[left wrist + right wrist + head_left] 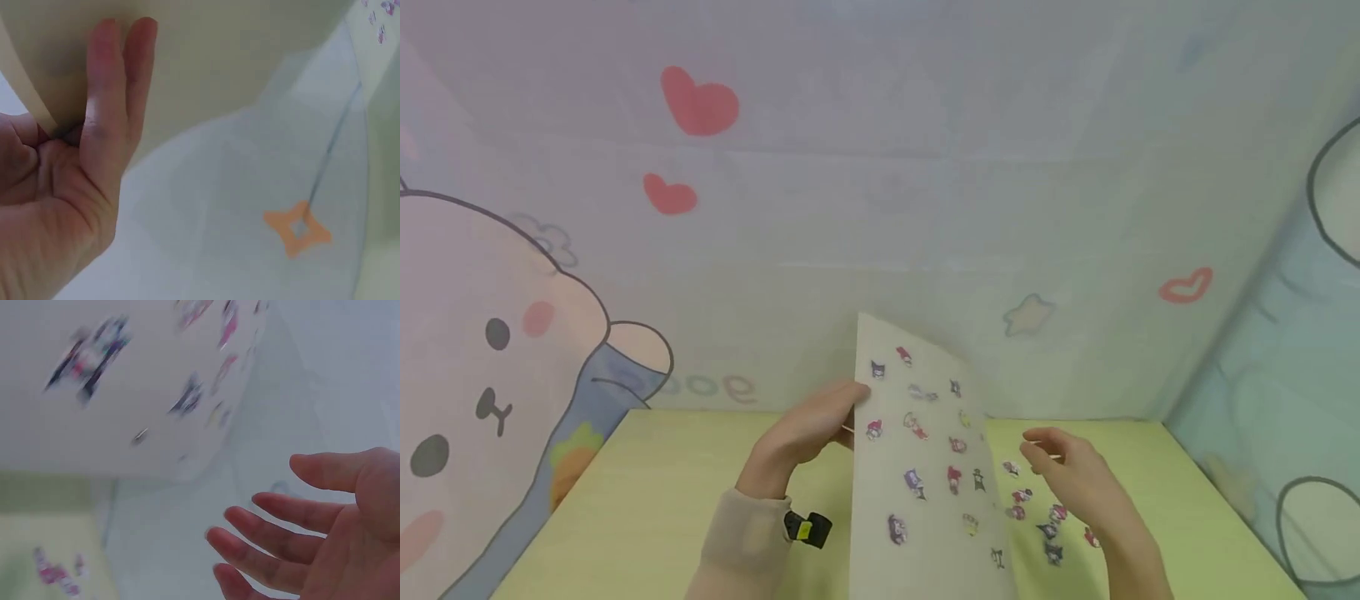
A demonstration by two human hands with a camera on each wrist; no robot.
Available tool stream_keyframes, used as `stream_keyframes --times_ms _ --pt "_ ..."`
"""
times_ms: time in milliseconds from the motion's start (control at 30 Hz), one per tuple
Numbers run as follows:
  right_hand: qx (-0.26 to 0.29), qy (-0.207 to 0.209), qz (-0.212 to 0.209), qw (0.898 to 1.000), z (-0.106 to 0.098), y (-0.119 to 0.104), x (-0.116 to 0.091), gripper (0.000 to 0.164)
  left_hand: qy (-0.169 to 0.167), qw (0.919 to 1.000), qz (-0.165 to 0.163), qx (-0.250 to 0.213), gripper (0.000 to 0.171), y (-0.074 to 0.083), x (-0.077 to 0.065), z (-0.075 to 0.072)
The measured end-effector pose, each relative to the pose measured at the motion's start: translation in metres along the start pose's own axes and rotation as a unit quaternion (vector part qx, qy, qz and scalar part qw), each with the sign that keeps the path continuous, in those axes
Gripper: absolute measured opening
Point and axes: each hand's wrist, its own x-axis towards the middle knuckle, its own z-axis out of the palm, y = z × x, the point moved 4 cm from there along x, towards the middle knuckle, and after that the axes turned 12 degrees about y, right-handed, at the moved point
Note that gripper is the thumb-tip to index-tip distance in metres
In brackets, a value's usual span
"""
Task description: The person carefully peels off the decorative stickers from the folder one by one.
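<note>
Stickered sheet (934, 462) stands between left hand (811, 425), gripping its edge, and empty right hand (1075, 475), fingers loose.

- On the backdrop (880, 208), just right of the printed bear (535, 375): pale lettering (703, 385) with two round "o" shapes, then one like a "g" at its right end; the left end is too faint to read.
- On the white sheet (872, 483), well right of the bear: small figures (916, 482), any wording too tiny or blurred to tell.
- On the black strap (820, 532), between bear and sheet: a yellow-green patch (804, 530), any marking illegible.
</note>
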Motion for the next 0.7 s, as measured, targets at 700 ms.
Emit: stream_keyframes --times_ms 700 --pt "0.338 -0.208 0.11 0.911 0.064 0.045 0.027 0.064 0.035 0.9906 -0.028 -0.129 0.048 -0.066 -0.023 -0.048"
